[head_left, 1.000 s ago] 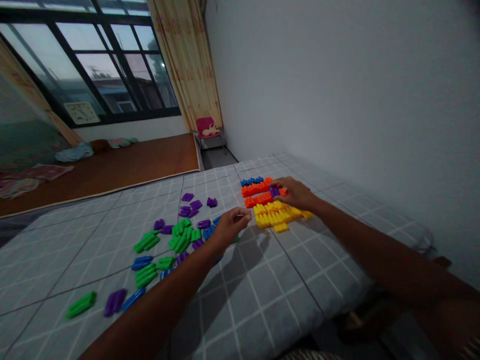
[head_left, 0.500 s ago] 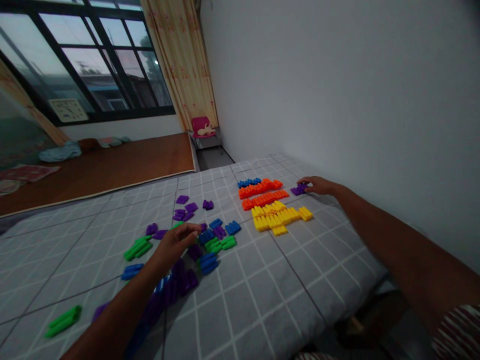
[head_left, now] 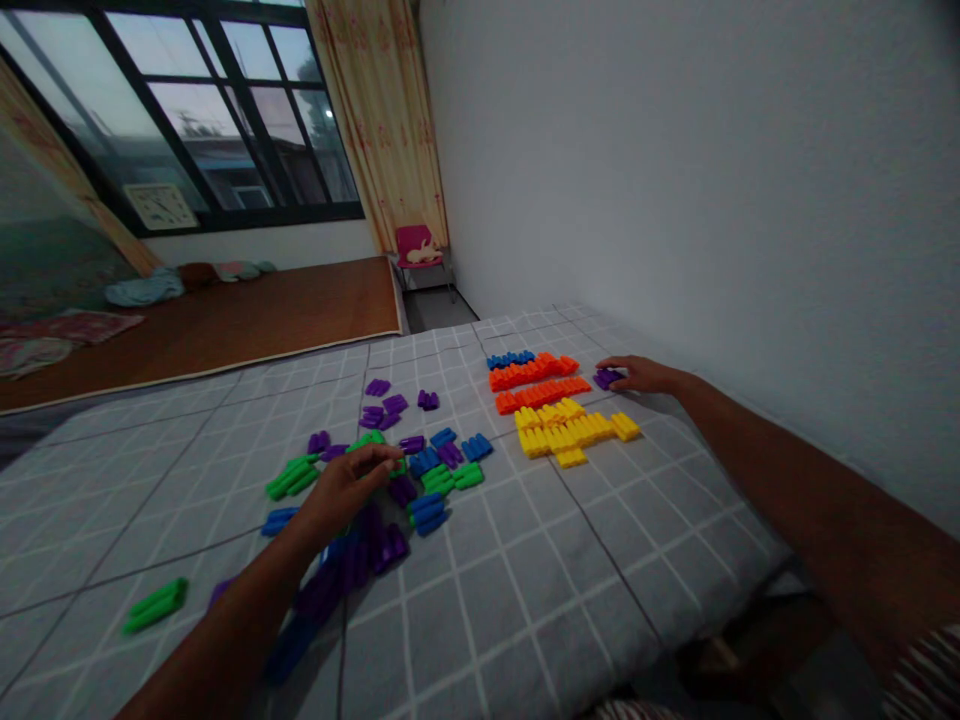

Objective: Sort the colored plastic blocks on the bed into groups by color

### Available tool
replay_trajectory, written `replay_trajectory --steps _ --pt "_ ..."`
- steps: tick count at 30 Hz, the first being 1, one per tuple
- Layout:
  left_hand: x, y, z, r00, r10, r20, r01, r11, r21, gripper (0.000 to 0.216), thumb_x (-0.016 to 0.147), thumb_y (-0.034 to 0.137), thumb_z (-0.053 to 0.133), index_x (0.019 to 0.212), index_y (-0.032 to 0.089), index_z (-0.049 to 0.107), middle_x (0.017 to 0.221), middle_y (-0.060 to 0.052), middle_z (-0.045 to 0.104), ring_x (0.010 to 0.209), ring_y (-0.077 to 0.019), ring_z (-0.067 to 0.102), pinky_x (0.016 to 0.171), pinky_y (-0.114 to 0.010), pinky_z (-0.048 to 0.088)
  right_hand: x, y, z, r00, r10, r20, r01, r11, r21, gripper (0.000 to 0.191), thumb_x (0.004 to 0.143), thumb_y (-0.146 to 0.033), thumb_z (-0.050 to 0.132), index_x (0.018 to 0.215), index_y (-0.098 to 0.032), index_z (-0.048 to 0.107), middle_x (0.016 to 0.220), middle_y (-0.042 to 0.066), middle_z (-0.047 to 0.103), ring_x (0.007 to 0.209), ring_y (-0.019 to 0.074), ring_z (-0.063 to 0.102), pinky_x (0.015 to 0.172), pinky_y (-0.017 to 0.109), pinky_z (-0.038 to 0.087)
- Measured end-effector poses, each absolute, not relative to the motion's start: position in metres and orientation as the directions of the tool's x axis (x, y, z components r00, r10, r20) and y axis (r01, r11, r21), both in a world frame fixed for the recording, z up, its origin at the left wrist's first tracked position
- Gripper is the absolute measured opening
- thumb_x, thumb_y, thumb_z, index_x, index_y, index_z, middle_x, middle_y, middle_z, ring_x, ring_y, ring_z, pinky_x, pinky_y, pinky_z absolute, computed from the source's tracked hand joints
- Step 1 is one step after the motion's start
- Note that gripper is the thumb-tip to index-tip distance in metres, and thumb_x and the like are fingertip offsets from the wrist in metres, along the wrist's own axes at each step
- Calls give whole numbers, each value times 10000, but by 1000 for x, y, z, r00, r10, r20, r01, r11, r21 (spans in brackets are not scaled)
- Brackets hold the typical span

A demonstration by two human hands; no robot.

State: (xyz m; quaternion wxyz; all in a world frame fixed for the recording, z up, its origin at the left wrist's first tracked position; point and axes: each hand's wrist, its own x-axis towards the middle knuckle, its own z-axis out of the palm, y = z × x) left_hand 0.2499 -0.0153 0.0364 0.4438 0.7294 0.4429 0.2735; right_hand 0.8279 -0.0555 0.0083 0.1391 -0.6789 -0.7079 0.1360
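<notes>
Purple block (head_left: 606, 381) sits on the checked cloth (head_left: 510, 560), behind the right end of the yellow blocks (head_left: 562, 432) and apart from them. A second ago, the right hand (head_left: 641, 374) was over the orange blocks (head_left: 544, 394), behind the yellow ones; now it touches purple in its own spot, so colours seem kept apart. I can't tell if its grip is tight or loose. The left hand (head_left: 352, 482) went from beside the yellow blocks to well left of them; its grip is hidden.

Dim; soft daylight from window (head_left: 196, 108)
</notes>
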Motion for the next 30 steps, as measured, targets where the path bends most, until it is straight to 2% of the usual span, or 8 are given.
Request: replay_trajectory --steps 5,9,14,18,23,26,28,30 --pt "224 -6 41 397 912 100 426 -280 860 394 717 488 658 926 156 701 871 -70 722 832 -234 658 726 -330 530 830 -52 19 -23 994 108 952 55 -300 571 700 -372 642 1237 -182 608 1332 133 579 1189 307 555 951 440 467" --pt "208 -1 46 509 855 100 476 -376 795 326 756 423 607 928 164 706 878 -62 723 837 -222 662 737 -319 530 762 -41 45 6 969 248 949 72 -306 417 813 -332 517 1202 -217 613 1204 99 658 914 245 673 791 402 534" --pt "214 -4 38 699 712 72 552 -601 579 251 785 272 543 932 219 740 939 -38 735 889 -211 666 816 -295 505 589 -49 65 -477 843 248 773 537 -338 244 876 -301 502 1009 -228 693 958 40 730 857 195 671 767 311 500" --pt "214 -6 30 652 743 148 631 -641 437 296 800 196 490 957 225 739 958 -32 738 933 -216 659 882 -309 479 482 -49 53 -683 709 172 635 694 -339 242 833 -175 549 1015 -200 705 971 58 728 862 208 667 744 299 473" --pt "202 -6 26 609 773 177 633 -608 479 294 794 193 500 973 196 734 998 -45 734 948 -212 655 897 -314 482 414 -52 38 -793 592 147 513 778 -362 223 836 -224 611 1039 -171 687 954 74 706 857 203 644 737 291 450" --pt "201 -6 24 583 789 195 606 -582 542 286 791 200 514 971 191 736 984 -42 734 927 -201 658 887 -308 491 394 -64 31 -861 485 152 428 853 -298 403 767 -375 710 1105 -165 648 1034 103 666 951 244 601 767 324 451" --pt "202 -7 23 576 792 205 595 -577 560 283 785 196 521 968 188 737 969 -38 734 918 -195 657 890 -310 493 390 -72 26 -859 485 166 442 865 -239 440 727 -384 744 1089 -157 639 1053 118 642 993 269 569 789 353 447" --pt "203 -7 23 578 788 211 586 -581 565 276 782 198 529 964 186 737 961 -35 734 921 -192 655 897 -313 492 392 -75 25 -833 519 190 467 845 -259 416 712 -345 759 1059 -154 630 1026 108 634 971 256 561 798 355 442"
